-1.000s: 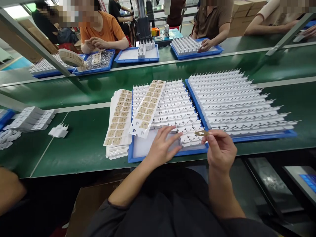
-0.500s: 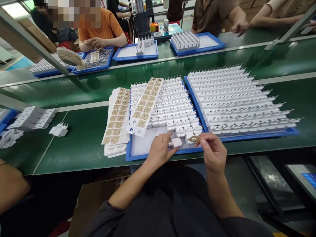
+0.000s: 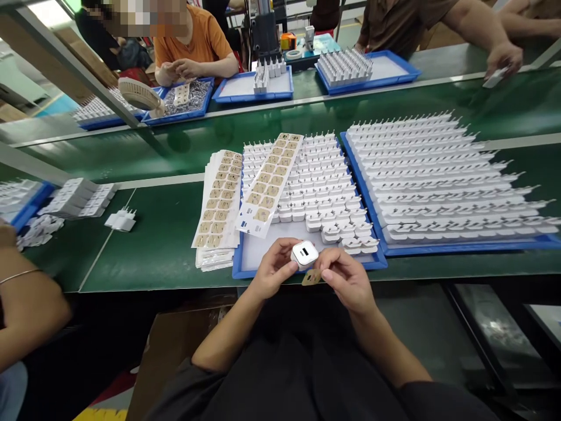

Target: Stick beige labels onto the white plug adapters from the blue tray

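A green belt (image 3: 153,245) runs across a factory line, with other people seated at blue trays on its far side. Directly before the person lies a blue tray (image 3: 245,270). Its far part is filled with rows of white plugs (image 3: 319,187) — prongs up — and its near part is bare. A sheet of tan labels (image 3: 272,184) lies slantwise over those rows, and a stack of like sheets (image 3: 219,202) rests on the belt just left of the tray. A second tray (image 3: 460,244) to the right is packed with more plugs.

The left hand (image 3: 272,273) is closed around a white charger (image 3: 305,254), held over the tray's near edge with its port face up. The right hand (image 3: 348,283) pinches a tan label (image 3: 311,278) between thumb and forefinger just below the charger — whether they touch cannot be told. The print on the labels is too small to read.
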`<state>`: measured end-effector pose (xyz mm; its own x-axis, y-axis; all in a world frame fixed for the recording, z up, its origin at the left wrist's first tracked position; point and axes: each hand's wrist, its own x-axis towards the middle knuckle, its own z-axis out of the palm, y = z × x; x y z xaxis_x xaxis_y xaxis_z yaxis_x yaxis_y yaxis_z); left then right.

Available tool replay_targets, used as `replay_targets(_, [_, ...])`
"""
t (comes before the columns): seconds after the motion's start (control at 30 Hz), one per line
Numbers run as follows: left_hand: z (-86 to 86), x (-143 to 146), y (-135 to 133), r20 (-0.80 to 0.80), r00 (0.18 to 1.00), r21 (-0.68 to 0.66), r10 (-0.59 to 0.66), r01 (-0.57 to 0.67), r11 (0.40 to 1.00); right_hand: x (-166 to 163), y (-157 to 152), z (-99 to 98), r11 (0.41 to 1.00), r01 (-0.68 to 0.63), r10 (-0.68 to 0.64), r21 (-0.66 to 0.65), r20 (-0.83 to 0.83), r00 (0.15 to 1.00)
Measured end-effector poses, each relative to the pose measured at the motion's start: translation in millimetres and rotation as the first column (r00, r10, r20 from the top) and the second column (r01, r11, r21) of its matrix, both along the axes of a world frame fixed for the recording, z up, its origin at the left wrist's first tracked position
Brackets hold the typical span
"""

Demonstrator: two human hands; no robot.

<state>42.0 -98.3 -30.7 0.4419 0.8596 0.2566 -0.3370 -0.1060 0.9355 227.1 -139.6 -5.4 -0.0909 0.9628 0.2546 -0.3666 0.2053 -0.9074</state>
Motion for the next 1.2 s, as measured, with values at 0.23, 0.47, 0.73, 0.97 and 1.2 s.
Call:
replay_targets(0.23, [1.2,-16.8,-1.7,-0.228,0.926,0.322,0.301,-0.22,0.921,-11.0,2.9,12.9,0.999,-0.052,0.051,0.01,0.055,0.997])
replay_targets(0.47, [18.1,-22.1,-2.5,-0.22,0.916,0.526,0.336,-0.179,0.831,-7.7,19.0,27.9,0.995,-0.036,0.047,-0.091,0.114,0.992])
replay_targets(0.73, [24.7,-28.4,-1.0,-0.253,0.898,0.563,0.361,-0.167,0.81,-11.3,20.7,32.3,0.989,-0.052,0.073,-0.142,0.15,0.986])
replay_targets(0.97, [25.8,-29.1,-1.0,-0.248,0.899,0.559,0.362,-0.172,0.811,-12.7,21.2,33.8,0.986,-0.048,0.074,-0.157,0.161,0.984])
replay_targets(1.2, [25.5,-30.1,-0.3,-0.252,0.894,0.572,0.369,-0.17,0.802,-14.4,22.2,35.8,0.988,-0.029,0.058,-0.151,0.188,0.98])
